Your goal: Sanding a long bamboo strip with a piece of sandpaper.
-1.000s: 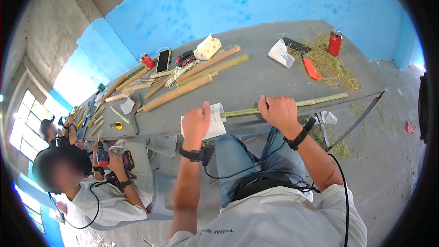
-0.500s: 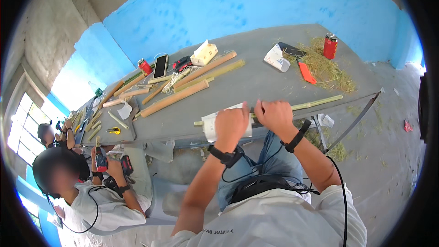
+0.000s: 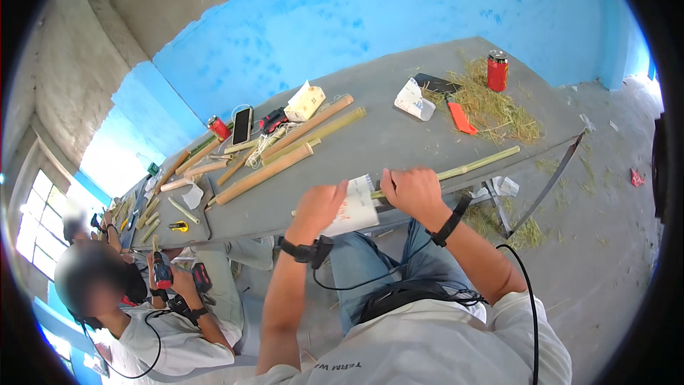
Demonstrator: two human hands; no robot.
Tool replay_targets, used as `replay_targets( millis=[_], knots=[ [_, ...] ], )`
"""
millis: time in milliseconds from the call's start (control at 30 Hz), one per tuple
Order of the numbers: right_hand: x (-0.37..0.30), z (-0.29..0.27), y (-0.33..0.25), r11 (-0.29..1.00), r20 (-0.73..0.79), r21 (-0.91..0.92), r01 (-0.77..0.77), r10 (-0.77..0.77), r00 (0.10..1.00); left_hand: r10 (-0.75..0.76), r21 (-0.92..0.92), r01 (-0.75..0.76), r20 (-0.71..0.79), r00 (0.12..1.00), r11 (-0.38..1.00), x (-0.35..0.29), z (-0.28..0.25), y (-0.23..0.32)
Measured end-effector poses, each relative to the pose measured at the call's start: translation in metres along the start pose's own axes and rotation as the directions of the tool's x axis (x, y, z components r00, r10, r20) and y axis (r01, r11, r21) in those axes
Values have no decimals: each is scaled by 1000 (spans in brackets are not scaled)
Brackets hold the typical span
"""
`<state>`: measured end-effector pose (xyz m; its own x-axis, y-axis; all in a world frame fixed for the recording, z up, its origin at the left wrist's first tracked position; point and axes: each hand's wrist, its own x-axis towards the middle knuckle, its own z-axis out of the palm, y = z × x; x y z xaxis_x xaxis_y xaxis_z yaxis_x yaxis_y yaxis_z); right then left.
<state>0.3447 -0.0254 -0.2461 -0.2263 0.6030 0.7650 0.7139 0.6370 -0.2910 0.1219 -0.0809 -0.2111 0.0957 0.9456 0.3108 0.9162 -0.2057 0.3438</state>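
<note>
A thin green bamboo stick (image 3: 479, 162) lies along the near edge of the table, running left to right under both hands. My right hand (image 3: 415, 192) is closed around its middle. My left hand (image 3: 318, 208) is closed on the left edge of a white paper sheet (image 3: 358, 207) with marks on it. The sheet stands tilted between my hands, over the stick, and hides part of it. The stick's left end shows just beside my left hand. Whether my left fingers also grip the stick is hidden.
On the grey table (image 3: 370, 146) lie bamboo poles (image 3: 267, 173), a phone (image 3: 243, 125), a tissue pack (image 3: 305, 102), an orange-handled tool (image 3: 462, 118), a folded white paper (image 3: 415, 100), shavings (image 3: 491, 103) and a red can (image 3: 497, 71). A co-worker at left holds a power drill (image 3: 162, 271).
My left hand has moved left, away from my right hand, and the paper sheet has swung up into a tilted position. My right hand stays closed on the stick. The whole view has shifted slightly.
</note>
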Motion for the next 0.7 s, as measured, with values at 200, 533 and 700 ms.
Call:
replay_targets(
  millis=[200,533,700],
  knots=[
    [0,-2,0,998,-11,43,36,-35,999,-176,30,175,21,984,984,-17,-20,-28],
    [3,4,-7,997,72,-43,64,-61,996,-36,422,87,-126,991,903,-19,2,-18],
    [1,8,-5,989,114,-121,82,-68,991,22,126,5,-209,978,992,-1,32,28]
  ],
)
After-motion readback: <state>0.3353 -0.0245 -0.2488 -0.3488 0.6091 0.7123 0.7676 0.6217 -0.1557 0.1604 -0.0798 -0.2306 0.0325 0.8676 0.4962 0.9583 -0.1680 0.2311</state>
